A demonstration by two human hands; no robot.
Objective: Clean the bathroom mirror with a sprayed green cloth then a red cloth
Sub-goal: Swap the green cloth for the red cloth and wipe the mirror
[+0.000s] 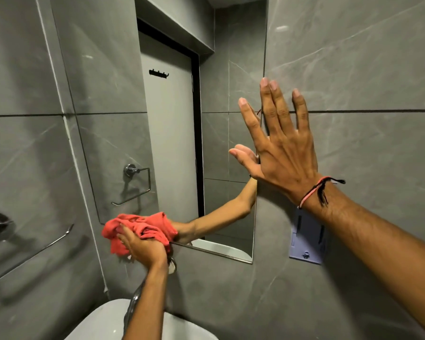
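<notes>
My left hand (142,246) grips the crumpled red cloth (142,228), pressing it against the lower-left corner of the frameless rectangular wall mirror (177,133), at about seven o'clock on the glass. My right hand (280,143) lies flat, fingers spread wide, holding nothing, on the grey marble-look wall tile (366,69) along the mirror's three o'clock edge, well apart from the cloth.

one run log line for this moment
phase: red cloth wipe | left hand: gripping red cloth at mirror bottom edge | right hand: flat, open, at mirror's right edge
</notes>
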